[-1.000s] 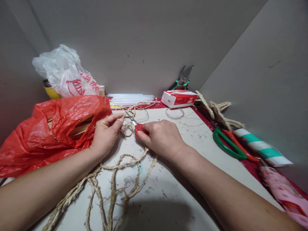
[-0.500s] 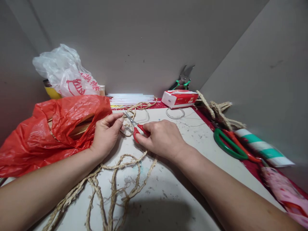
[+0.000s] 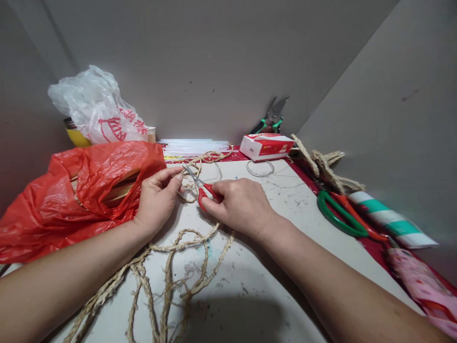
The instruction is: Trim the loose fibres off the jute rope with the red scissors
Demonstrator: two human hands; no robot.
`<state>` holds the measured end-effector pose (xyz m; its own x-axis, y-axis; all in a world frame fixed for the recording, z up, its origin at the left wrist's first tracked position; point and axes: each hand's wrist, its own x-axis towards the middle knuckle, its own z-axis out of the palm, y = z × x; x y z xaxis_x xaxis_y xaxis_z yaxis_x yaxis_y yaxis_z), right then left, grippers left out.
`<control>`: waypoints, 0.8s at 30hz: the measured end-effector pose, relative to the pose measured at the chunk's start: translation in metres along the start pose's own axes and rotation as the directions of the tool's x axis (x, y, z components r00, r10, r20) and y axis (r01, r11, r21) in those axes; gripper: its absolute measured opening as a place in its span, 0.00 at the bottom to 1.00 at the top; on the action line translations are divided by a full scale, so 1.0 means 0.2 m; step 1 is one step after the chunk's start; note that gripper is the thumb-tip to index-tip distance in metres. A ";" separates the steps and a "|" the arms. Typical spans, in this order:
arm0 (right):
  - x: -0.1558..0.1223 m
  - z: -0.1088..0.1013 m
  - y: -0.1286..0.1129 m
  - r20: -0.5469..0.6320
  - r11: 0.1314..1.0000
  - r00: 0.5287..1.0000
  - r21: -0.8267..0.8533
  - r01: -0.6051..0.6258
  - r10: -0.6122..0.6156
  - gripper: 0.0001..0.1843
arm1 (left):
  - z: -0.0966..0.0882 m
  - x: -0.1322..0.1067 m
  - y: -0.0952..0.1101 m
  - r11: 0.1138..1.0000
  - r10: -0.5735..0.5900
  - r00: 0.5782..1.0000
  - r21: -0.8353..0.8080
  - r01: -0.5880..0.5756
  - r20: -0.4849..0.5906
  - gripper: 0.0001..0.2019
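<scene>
My right hand (image 3: 243, 204) grips red-handled scissors (image 3: 202, 186), thumb and fingers in the loops, with the blades slightly apart and pointing up and left. The blade tips reach the fingertips of my left hand (image 3: 159, 193), which is pinched on the braided straw cord (image 3: 188, 197); the cord's end between the fingers is mostly hidden. That cord loops on the white board just beyond my hands. More lengths of braided straw rope (image 3: 167, 281) lie in loose strands toward me, fraying in places, and pass under my left forearm.
At left, a red plastic bag (image 3: 89, 190) holds wooden-looking strips, with a clear bag (image 3: 96, 105) behind. A tissue pack (image 3: 266, 146), wire ring (image 3: 260, 168) and pruning shears (image 3: 273, 116) sit at the back. Green-handled scissors (image 3: 339, 214) and a striped roll (image 3: 392, 219) line the right edge.
Almost nothing differs. Both hands and the scissors stay at nearly the same spot, with only a tiny shift of the fingers.
</scene>
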<state>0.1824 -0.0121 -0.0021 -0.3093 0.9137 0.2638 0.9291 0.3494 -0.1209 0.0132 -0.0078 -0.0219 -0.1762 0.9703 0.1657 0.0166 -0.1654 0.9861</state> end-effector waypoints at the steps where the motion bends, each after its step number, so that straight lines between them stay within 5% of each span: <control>1: 0.00 0.00 0.00 0.007 1.000 1.000 -0.006 0.001 -0.001 0.19 | 0.00 0.00 0.00 1.000 0.000 1.000 0.001 0.000 0.001 0.14; 12: 0.01 0.01 0.02 -0.023 0.999 1.000 0.040 -0.021 0.022 0.19 | 0.01 0.00 0.00 0.992 -0.049 0.998 -0.116 0.052 0.030 0.11; 24: 0.01 0.02 0.03 -0.043 0.989 0.992 -0.085 0.118 -0.122 0.19 | 0.00 0.01 0.05 0.906 -0.201 0.963 -0.339 0.253 0.182 0.10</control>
<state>0.1869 -0.0073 -0.0060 -0.4114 0.8542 0.3179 0.8998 0.4361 -0.0073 0.0133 -0.0075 -0.0116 0.0062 0.9993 -0.0362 -0.3635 0.0360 0.9309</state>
